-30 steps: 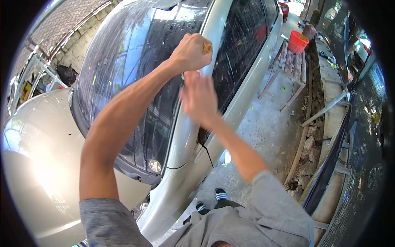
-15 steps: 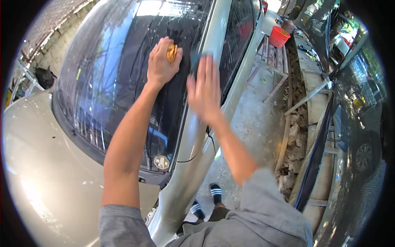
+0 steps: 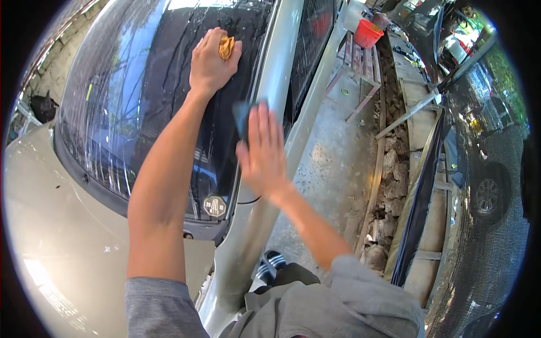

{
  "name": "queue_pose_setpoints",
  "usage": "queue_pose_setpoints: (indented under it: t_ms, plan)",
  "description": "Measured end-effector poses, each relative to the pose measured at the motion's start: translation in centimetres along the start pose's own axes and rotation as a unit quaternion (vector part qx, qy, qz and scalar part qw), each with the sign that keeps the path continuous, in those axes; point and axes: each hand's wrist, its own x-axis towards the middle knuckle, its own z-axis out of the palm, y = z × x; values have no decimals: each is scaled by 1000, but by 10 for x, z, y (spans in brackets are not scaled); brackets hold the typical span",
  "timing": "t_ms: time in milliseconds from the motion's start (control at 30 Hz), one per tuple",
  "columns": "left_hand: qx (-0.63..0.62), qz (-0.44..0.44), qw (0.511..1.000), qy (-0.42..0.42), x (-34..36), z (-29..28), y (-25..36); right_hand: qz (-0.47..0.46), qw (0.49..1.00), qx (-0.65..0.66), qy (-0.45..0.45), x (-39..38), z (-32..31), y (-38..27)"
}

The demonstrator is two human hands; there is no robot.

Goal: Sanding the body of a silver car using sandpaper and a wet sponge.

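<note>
My left hand (image 3: pixel 209 65) presses a crumpled yellow-orange cloth (image 3: pixel 226 47) against the wet windshield (image 3: pixel 146 96) of a silver car, near the glass's right edge. My right hand (image 3: pixel 262 152), blurred by motion, lies flat over a blue cloth (image 3: pixel 243 114) on the same glass, beside the silver pillar (image 3: pixel 279 73). Streaks of water run across the windshield. A round sticker (image 3: pixel 214 205) sits in the lower corner of the glass.
The car's hood (image 3: pixel 62 248) fills the lower left. A concrete floor (image 3: pixel 332 163) runs along the car's right side, with a metal bench (image 3: pixel 366 62), a red bucket (image 3: pixel 367 34), rubble (image 3: pixel 389 186) and another car's wheel (image 3: pixel 487 194). My sandalled foot (image 3: pixel 270 263) shows below.
Both hands have shifted across the windshield; the left hand with the yellow cloth slid left and up the glass, and the right hand moved down along the pillar edge.
</note>
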Motion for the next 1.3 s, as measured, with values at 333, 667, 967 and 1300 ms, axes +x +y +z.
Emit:
queue_pose_setpoints:
  t_ms: [333, 667, 967, 1300]
  plan:
    - [-7, -8, 1000, 6, 0, 1, -3, 9, 999, 45, -16, -37, -2, -14]
    - [4, 7, 1000, 2, -7, 2, -3, 19, 999, 38, 24, -31, -1, -19]
    - [21, -13, 1000, 3, -11, 1, -11, 10, 999, 24, 48, 10, 9, -4]
    - [13, 23, 999, 25, -9, 8, -16, 18, 995, 20, 100, 99, 17, 45]
